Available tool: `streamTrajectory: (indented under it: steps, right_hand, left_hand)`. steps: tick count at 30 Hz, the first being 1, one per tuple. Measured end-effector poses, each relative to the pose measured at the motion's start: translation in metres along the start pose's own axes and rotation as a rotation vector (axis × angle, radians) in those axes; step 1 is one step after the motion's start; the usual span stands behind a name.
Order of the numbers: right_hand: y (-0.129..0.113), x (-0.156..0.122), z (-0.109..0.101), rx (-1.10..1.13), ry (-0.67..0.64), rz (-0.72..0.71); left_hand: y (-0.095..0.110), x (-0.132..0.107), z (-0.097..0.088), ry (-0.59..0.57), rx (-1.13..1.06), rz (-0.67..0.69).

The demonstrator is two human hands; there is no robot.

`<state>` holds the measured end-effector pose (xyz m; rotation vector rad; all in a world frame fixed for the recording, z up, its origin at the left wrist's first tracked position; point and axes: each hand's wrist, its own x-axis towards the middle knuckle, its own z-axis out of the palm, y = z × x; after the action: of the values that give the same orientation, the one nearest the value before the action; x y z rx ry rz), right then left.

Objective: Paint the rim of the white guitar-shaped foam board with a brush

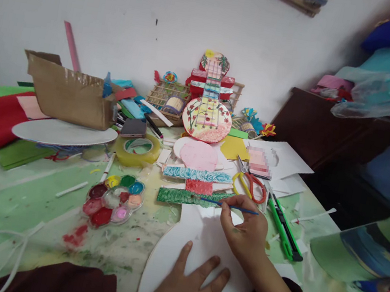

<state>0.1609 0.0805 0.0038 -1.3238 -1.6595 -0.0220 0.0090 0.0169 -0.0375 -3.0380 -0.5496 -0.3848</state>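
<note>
1. The brush (212,201) is pinched between the thumb and fingers of the right hand (246,230), its tip over the green strip (174,196); whether the bristles touch cannot be told.
2. The white board (164,256) is covered by the left hand (192,291), laid flat with fingers spread. It is best steadied this way, with the palm kept off wet paint.
3. The green strip lies crosswise at the board's far end. Streaks are seen in its colour, so short, even strokes would serve well.
4. Beside the red block (199,187), a lighter touch is called for, lest the colours be smeared.
5. Green is held in the palette (110,197), left of the board; the brush should be loaded sparingly, so that no drips are left on the white.
6. The right wrist should be kept clear of the knife (284,227).
</note>
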Motion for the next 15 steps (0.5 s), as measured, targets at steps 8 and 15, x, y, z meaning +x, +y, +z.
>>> streamTrajectory:
  steps: [8,15]
  right_hand:
    - [-0.0017,0.0016,-0.0022,0.018,-0.034,0.162]
    - [-0.002,0.0037,-0.0029,0.021,-0.025,0.224]
  left_hand:
    - [-0.0001,-0.0011,-0.001,0.004,0.013,0.007]
    - [0.0005,0.0005,-0.0007,-0.002,0.01,-0.001]
